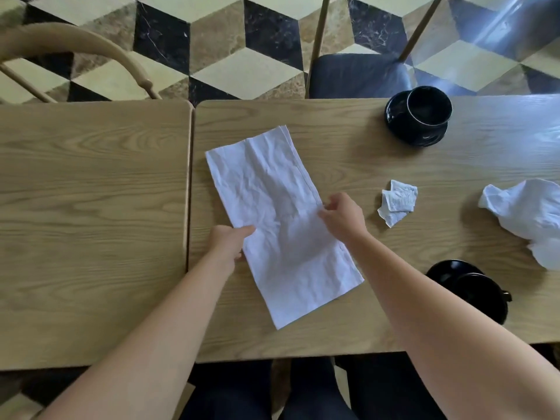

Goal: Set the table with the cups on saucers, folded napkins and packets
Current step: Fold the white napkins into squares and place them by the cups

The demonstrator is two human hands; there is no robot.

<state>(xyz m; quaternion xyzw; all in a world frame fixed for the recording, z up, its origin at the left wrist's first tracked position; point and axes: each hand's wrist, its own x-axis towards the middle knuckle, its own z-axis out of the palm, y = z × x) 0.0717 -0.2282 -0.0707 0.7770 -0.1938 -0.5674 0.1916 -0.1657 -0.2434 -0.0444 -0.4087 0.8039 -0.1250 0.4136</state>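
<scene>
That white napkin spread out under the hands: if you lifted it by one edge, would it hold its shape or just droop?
The white napkin would most likely droop: it lies flat but creased and wrinkled, like soft cloth. It looks light, since the right hand pinches its edge with fingertips alone. It probably slides easily on the smooth wooden table, which may be why the left hand holds the other side.

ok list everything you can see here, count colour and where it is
flat napkin: 1, white, spread long and creased on the right table, centre
crumpled napkin: 1, white, bunched at the right edge
packets: a small overlapping pile, count unclear, white, between the two napkins
far cup: 1, black, on a black saucer, far side of the table
near cup: 1, black, on a black saucer, near right
tables: 2, light wood, side by side
chairs: 2, wooden frames, beyond the tables
left hand: holds the flat napkin's left edge
right hand: pinches its right edge
</scene>
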